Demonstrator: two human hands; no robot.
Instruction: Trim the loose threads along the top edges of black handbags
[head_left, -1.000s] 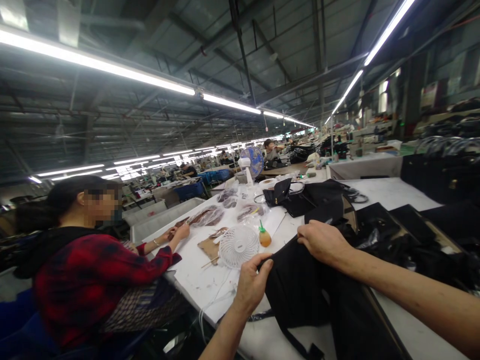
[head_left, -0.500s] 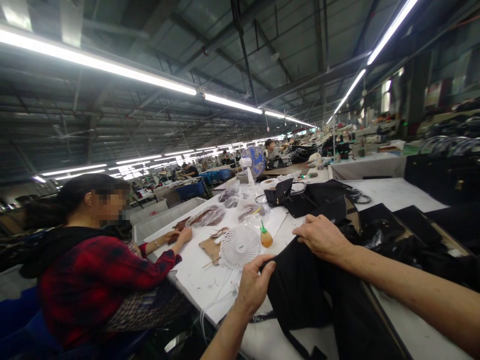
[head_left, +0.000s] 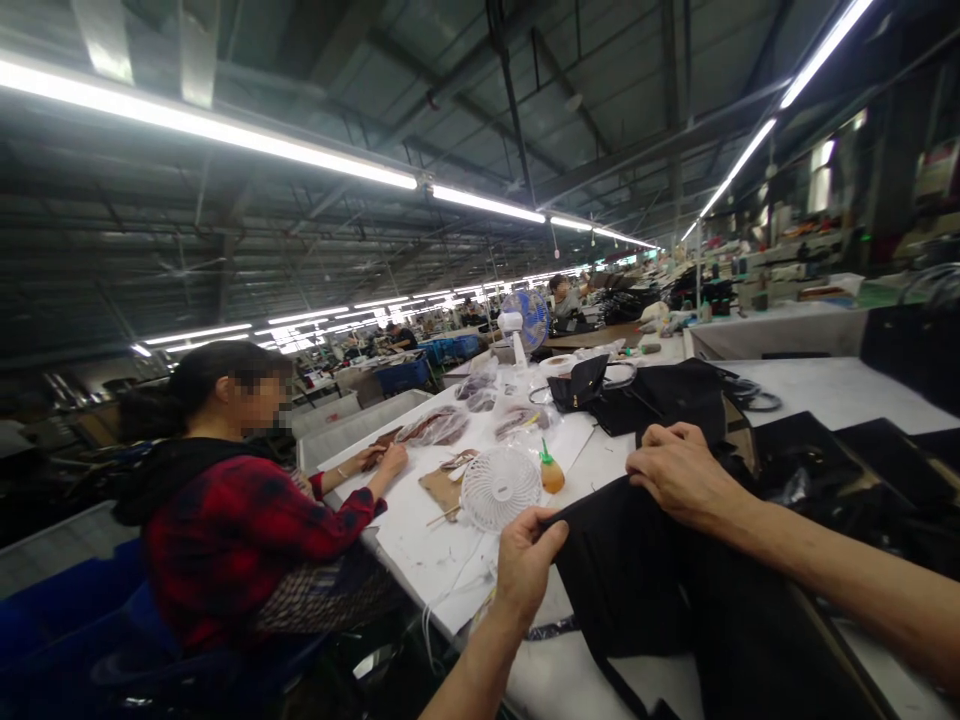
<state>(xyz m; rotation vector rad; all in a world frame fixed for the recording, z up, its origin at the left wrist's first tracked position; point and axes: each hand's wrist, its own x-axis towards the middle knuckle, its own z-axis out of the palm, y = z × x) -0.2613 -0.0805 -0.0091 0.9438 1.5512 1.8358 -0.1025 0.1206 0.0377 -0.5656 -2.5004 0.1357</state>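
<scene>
A black fabric bag piece [head_left: 622,570] hangs stretched between my two hands at the near edge of the white table. My left hand [head_left: 526,562] pinches its upper left corner between thumb and fingers. At its upper right edge, my right hand [head_left: 679,470] is closed on the same cloth, fingers bent over the top. A dark strap trails from the lower part. More black material lies below my right forearm; I cannot tell whether it is joined to the piece I hold.
Beyond my left hand stand a white fan [head_left: 501,488] and an orange bottle [head_left: 551,470] with a green tip. Black bags [head_left: 660,395] lie farther back, black panels [head_left: 806,445] at the right. A co-worker in a red checked shirt [head_left: 247,540] sits left, handling brown pieces. A blue fan [head_left: 525,322] stands behind.
The view has turned slightly left, so everything sits farther right in the picture. Both hands keep hold of the black cloth, and the right hand's fingers are bent more over its edge.
</scene>
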